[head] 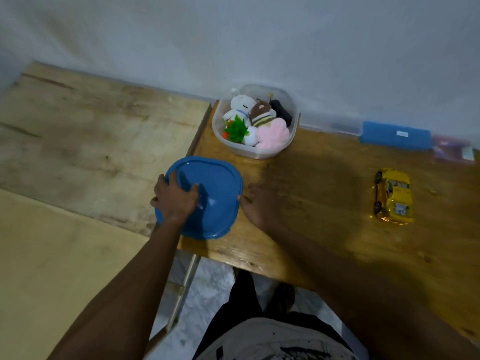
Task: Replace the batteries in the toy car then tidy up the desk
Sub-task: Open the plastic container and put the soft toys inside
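Toy car (392, 196) lies lengthwise toward the wall; left hand (176, 200) grips blue lid (218, 178), right hand (259, 205) flat beside it

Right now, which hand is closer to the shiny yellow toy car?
Right. The right hand is at the right edge of the rounded blue plastic lid, with bare wooden desk between it and the shiny yellow toy car. The left hand holds the lid's left side, farther away.

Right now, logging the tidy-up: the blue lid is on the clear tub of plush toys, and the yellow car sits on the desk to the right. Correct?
Not quite: the head view shows the blue lid lying on the desk in front of the open clear tub, under the left hand. The yellow car does sit to the right.
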The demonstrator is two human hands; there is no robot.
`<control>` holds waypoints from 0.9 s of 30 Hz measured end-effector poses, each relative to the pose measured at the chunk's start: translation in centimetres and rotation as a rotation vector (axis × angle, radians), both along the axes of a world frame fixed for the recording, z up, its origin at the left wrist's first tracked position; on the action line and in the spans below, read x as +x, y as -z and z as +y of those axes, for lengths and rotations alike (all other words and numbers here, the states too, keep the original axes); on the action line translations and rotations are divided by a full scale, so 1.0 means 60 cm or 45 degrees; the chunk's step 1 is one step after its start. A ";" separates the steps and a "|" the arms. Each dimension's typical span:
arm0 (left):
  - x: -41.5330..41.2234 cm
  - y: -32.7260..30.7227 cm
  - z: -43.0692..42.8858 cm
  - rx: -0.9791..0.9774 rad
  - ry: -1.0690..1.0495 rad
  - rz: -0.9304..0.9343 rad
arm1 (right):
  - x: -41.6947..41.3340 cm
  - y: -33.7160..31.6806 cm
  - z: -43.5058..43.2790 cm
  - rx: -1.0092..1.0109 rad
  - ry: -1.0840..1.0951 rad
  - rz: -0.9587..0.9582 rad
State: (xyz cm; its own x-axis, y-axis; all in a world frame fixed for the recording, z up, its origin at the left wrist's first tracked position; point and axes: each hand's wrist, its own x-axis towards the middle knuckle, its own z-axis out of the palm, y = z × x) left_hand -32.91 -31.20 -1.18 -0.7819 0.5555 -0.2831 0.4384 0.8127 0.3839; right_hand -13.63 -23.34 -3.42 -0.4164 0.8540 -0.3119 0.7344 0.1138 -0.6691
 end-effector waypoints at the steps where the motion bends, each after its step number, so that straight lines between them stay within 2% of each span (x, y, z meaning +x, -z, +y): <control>1: -0.004 0.005 -0.012 -0.032 -0.054 -0.022 | -0.005 0.001 -0.007 -0.039 0.011 0.047; 4: -0.010 0.015 -0.038 -0.074 -0.192 -0.099 | -0.015 0.003 -0.022 -0.153 0.048 0.170; 8: -0.010 0.021 -0.055 0.009 -0.254 -0.143 | -0.028 0.000 -0.025 -0.160 0.188 0.215; 12: 0.001 0.015 -0.059 0.133 -0.344 -0.147 | -0.036 -0.002 -0.027 -0.372 0.408 0.457; 16: 0.017 0.005 -0.057 0.334 -0.435 0.022 | -0.026 -0.029 -0.017 -0.162 0.460 0.578; 19: 0.019 -0.016 -0.027 0.507 -0.397 0.068 | -0.013 -0.065 0.013 -0.008 0.518 0.673; 22: 0.017 -0.047 0.032 0.639 -0.301 0.082 | -0.002 -0.089 0.061 0.022 0.588 0.689; 27: 0.014 -0.077 0.139 0.697 -0.133 0.019 | 0.014 -0.111 0.144 0.059 0.753 0.608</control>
State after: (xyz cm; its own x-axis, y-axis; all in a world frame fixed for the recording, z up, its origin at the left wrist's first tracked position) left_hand -32.04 -22.85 3.46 -0.8422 0.5379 0.0366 0.3751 0.5358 0.7564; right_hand -12.80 -14.71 3.23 0.0337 0.9846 -0.1713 0.3140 -0.1732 -0.9335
